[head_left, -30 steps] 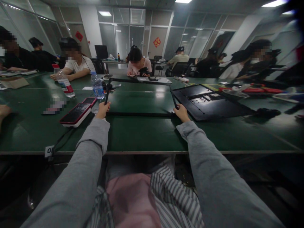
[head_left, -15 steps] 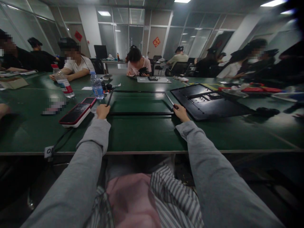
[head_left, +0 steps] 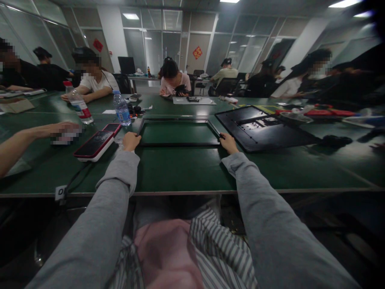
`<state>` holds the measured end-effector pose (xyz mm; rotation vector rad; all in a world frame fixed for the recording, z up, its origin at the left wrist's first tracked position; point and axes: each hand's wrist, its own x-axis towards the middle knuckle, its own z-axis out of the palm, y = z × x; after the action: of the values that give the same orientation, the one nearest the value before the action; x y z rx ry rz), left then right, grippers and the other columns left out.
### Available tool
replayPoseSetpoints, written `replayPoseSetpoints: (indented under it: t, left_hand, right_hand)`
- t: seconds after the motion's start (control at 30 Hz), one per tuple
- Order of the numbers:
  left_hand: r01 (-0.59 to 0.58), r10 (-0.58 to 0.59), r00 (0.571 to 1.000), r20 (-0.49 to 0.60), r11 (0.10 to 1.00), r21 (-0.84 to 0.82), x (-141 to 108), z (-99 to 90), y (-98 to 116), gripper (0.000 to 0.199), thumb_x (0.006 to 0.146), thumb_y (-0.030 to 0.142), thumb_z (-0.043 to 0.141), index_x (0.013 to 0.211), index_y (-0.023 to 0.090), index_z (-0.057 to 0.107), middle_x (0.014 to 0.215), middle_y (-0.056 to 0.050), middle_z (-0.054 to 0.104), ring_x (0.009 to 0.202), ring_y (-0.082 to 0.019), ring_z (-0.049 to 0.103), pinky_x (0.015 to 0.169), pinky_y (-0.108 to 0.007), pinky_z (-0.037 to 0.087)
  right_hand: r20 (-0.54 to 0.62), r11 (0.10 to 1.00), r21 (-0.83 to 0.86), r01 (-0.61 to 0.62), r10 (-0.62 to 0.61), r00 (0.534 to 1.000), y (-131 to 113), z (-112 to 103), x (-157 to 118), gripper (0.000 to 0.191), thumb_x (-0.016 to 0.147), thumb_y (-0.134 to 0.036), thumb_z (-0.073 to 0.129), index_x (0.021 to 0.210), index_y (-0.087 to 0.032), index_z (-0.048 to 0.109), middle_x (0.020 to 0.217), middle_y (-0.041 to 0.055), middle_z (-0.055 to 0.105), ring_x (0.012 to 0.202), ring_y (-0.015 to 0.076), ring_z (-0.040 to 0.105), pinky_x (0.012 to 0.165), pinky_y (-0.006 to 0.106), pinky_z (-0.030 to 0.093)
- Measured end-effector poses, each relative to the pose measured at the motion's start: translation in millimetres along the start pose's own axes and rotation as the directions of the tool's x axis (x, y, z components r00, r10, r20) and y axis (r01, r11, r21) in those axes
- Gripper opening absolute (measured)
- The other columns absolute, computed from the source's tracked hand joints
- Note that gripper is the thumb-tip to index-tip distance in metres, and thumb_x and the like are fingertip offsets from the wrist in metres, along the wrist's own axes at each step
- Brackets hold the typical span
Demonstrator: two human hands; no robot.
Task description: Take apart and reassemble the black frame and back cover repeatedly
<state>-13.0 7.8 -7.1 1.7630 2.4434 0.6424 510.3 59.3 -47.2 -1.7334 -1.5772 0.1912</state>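
A thin black rectangular frame [head_left: 180, 145] lies low at the green table [head_left: 183, 172], with the green top showing through its opening. My left hand [head_left: 131, 141] is closed on its left side near the front corner. On the right side, my right hand [head_left: 228, 143] grips the frame with its fingers wrapped round it. Just beyond my right hand rests a large black panel [head_left: 264, 134] with metal parts on its surface. Whether the frame touches the table all along cannot be made out.
Left of my left hand are a red-edged phone-like device [head_left: 95, 144] on a white base, a blue-capped bottle [head_left: 122, 110] and a red-capped bottle [head_left: 80, 106]. Another person's arm [head_left: 18, 142] reaches in from the left. People sit across the table.
The frame has come down closer to the table, its far side now lower. Another person's arm has reached in from the left to the blurred item there.
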Motion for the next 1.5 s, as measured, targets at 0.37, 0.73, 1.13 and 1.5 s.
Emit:
replayPoseSetpoints:
  t: [0.37, 0.73, 1.13, 1.5]
  left_hand:
    - [-0.039, 0.039, 0.999, -0.006, 0.998, 0.039, 3.8, 3.4, -2.3, 0.039, 0.096, 0.04, 0.056, 0.119, 0.018, 0.078, 0.119, -0.013, 0.075, 0.115, -0.029, 0.068, 0.09, -0.035, 0.052]
    - [-0.039, 0.039, 0.999, -0.005, 0.999, 0.022, 0.3, 0.4, -0.2, 0.04, 0.095, 0.04, 0.054, 0.121, 0.019, 0.077, 0.12, -0.014, 0.074, 0.114, -0.03, 0.067, 0.091, -0.035, 0.052]
    - [-0.037, 0.038, 0.999, -0.003, 0.998, 0.046, -4.8, -4.2, 3.7, 0.038, 0.096, 0.039, 0.054, 0.119, 0.019, 0.077, 0.122, -0.014, 0.073, 0.116, -0.03, 0.066, 0.092, -0.035, 0.051]
    - [-0.046, 0.046, 0.999, 0.005, 0.998, 0.038, -0.2, -1.0, 0.7, 0.039, 0.096, 0.04, 0.054, 0.118, 0.017, 0.077, 0.126, -0.016, 0.072, 0.118, -0.031, 0.065, 0.093, -0.036, 0.052]
  right_hand:
    - [0.026, 1.0, -0.025, -0.001, 0.001, 1.0, 0.3, 1.1, -0.1, 0.052, 0.081, -0.015, 0.053, 0.13, -0.014, 0.07, 0.133, 0.013, 0.07, 0.126, 0.0268, 0.065, 0.114, 0.045, 0.046]
    - [-0.017, 1.0, -0.012, 0.005, -0.005, 1.0, -9.2, -3.2, -5.3, 0.043, 0.086, -0.022, 0.05, 0.122, -0.012, 0.071, 0.126, 0.0177, 0.072, 0.122, 0.0301, 0.066, 0.112, 0.048, 0.047]
    - [0.0, 1.0, -0.03, -0.008, 0.008, 1.0, -18.6, -7.2, -9.2, 0.038, 0.089, -0.022, 0.051, 0.118, -0.013, 0.074, 0.123, 0.0167, 0.073, 0.118, 0.0281, 0.067, 0.11, 0.042, 0.049]
    - [-0.027, 0.999, -0.021, 0.026, -0.026, 0.999, -10.9, -2.4, -5.1, 0.038, 0.087, -0.023, 0.052, 0.117, -0.015, 0.073, 0.121, 0.0153, 0.075, 0.116, 0.0287, 0.069, 0.108, 0.044, 0.05]
